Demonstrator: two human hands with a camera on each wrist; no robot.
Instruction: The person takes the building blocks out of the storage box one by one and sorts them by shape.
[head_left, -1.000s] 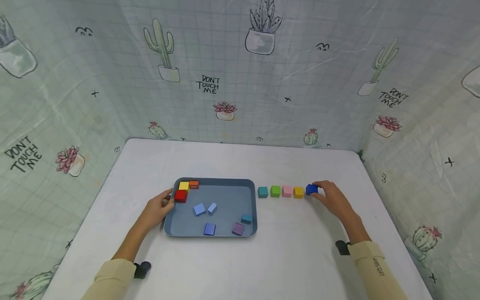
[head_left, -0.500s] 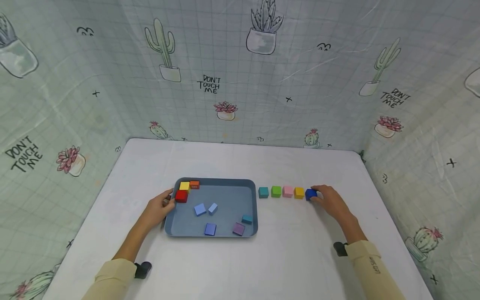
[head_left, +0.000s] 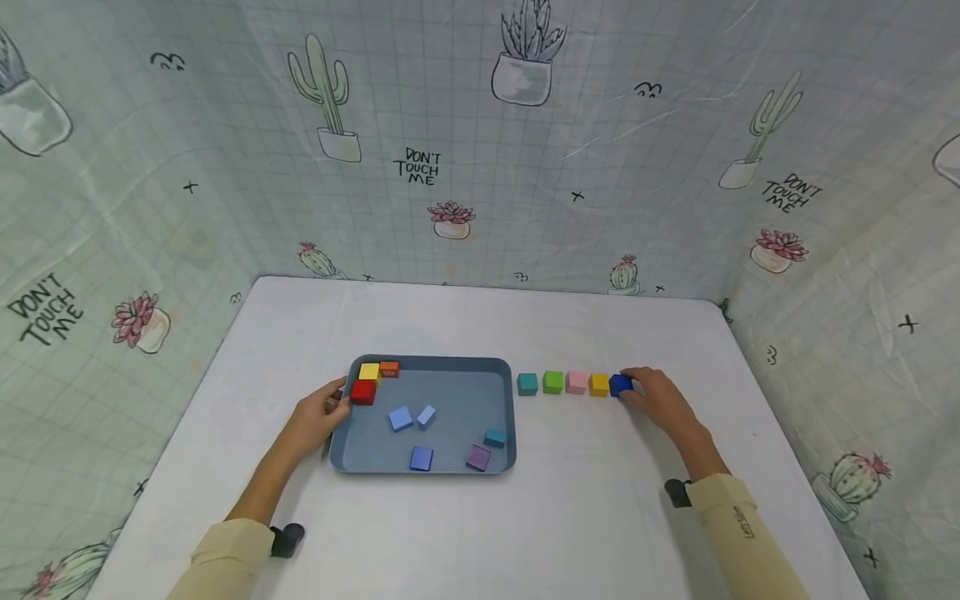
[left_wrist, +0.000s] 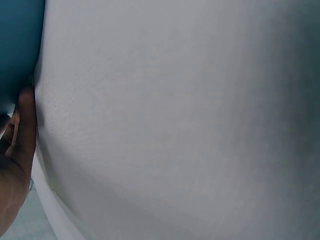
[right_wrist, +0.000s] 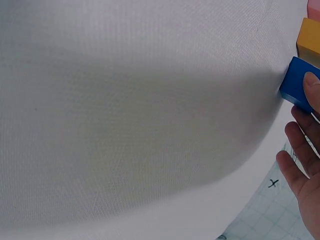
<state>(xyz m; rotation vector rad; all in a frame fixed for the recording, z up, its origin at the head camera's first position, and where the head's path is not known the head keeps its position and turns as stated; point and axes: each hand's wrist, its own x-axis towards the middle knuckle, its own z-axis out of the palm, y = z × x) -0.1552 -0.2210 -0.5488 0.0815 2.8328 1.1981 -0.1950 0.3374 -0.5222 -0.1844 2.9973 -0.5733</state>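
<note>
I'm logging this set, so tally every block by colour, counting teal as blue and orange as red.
Blue: 6
Yellow: 2
Red: 2
Green: 1
Pink: 1
Purple: 1
Total: 13

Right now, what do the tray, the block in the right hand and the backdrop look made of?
Tray: probably plastic, satin; smooth, evenly colored, round-cornered. Block in the right hand: painted wood or plastic, low sheen; flat, even blue faces show no grain to settle it. Backdrop: likely printed cloth, mostly matte; it hangs creased.
</note>
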